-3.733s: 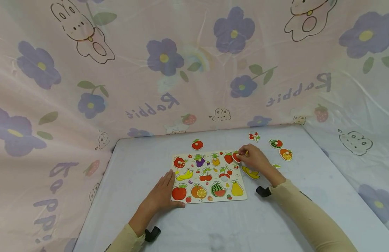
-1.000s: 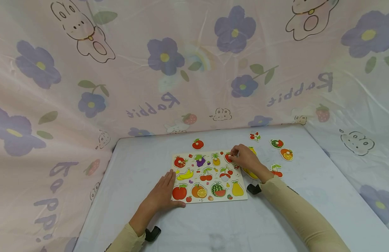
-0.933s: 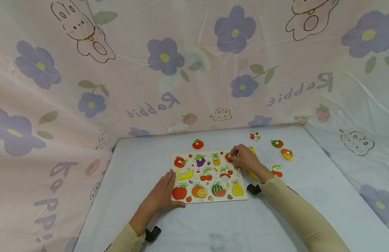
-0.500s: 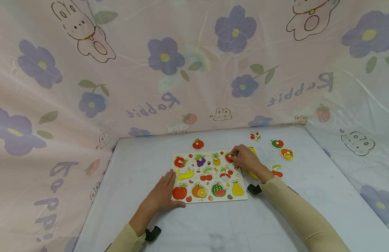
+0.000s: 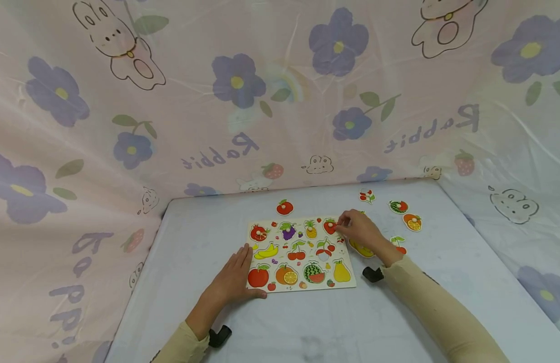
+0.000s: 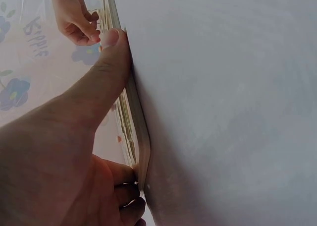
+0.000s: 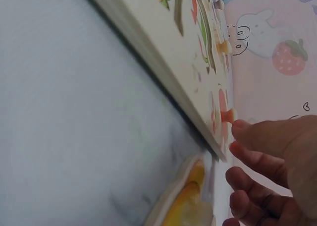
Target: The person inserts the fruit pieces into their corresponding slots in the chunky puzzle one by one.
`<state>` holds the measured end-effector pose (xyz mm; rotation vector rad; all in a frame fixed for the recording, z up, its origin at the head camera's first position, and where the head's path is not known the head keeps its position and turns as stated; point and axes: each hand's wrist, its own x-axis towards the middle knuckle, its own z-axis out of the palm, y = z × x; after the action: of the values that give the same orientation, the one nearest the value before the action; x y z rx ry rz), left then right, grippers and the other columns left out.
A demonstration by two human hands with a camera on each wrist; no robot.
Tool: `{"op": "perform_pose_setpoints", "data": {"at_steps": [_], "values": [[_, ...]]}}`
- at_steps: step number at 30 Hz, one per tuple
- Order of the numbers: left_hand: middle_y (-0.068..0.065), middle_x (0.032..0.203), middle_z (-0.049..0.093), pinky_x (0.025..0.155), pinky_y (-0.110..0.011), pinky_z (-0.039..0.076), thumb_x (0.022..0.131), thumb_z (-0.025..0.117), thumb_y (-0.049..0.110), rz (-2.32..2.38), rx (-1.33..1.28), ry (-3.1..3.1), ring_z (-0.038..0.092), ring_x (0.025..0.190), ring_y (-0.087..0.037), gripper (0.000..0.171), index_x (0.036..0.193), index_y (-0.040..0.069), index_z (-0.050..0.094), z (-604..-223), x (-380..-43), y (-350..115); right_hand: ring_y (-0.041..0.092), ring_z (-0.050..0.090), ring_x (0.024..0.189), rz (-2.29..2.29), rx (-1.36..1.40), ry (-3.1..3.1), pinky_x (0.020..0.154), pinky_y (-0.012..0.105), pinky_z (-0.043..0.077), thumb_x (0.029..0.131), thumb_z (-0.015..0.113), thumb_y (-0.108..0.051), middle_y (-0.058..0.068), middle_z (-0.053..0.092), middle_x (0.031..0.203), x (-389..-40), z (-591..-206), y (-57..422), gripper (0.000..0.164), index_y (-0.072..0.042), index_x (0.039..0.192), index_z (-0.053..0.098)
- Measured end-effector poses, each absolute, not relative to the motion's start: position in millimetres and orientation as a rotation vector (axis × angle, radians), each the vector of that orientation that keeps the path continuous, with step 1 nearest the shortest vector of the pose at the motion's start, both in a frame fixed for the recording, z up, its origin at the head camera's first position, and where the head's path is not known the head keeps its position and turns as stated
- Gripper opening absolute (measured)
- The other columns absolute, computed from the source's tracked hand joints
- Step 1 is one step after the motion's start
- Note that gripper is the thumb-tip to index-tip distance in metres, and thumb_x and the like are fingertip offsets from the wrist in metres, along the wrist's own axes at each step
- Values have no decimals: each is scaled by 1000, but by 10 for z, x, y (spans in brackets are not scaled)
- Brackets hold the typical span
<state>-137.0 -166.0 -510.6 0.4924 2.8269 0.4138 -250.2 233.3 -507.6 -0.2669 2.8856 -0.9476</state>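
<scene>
On the table lies a wooden fruit puzzle board point(image 5: 307, 288) with pictured fruit shapes. My left hand point(image 5: 233, 276) rests against its left edge, fingers extended, thumb along the near edge. The strawberry piece point(image 5: 329, 227) sits in the board's far right corner with its knob up. Just right of it is my right hand point(image 5: 362, 232); in the right wrist view its thumb and fingers point(image 7: 270, 137) are slightly bent beside the knob point(image 7: 228, 116), holding nothing. Pomegranate point(image 5: 259, 233), grape point(image 5: 288, 231) and pineapple point(image 5: 311, 230) pieces sit in the same row.
Loose pieces lie around: a red fruit point(image 5: 284, 207) behind the board, and a watermelon point(image 5: 398, 206), an orange point(image 5: 412, 222) and cherries point(image 5: 398, 245) to the right. Bananas point(image 5: 362, 248) lie partly under the right hand. A patterned curtain point(image 5: 280, 126) rises behind the table.
The strawberry piece moved left from beside the board into its corner. My right hand has since let go of its knob and drawn slightly right. The left hand stays put.
</scene>
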Motion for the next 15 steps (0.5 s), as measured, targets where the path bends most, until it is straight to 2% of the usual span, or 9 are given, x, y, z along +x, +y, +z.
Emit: {"op": "perform_pose_setpoints", "data": {"at_steps": [15], "values": [[-22,175,24,131,-53,26,77,91,61,418,505,2835,25,161,-40,130,167,-5,25,-5132,-1376,-1674,23,58,85,-928,-211,2908,73,34,51,100,78,-28,6,67,98,-2370,-5103,2543,18,-11,103,73]]}}
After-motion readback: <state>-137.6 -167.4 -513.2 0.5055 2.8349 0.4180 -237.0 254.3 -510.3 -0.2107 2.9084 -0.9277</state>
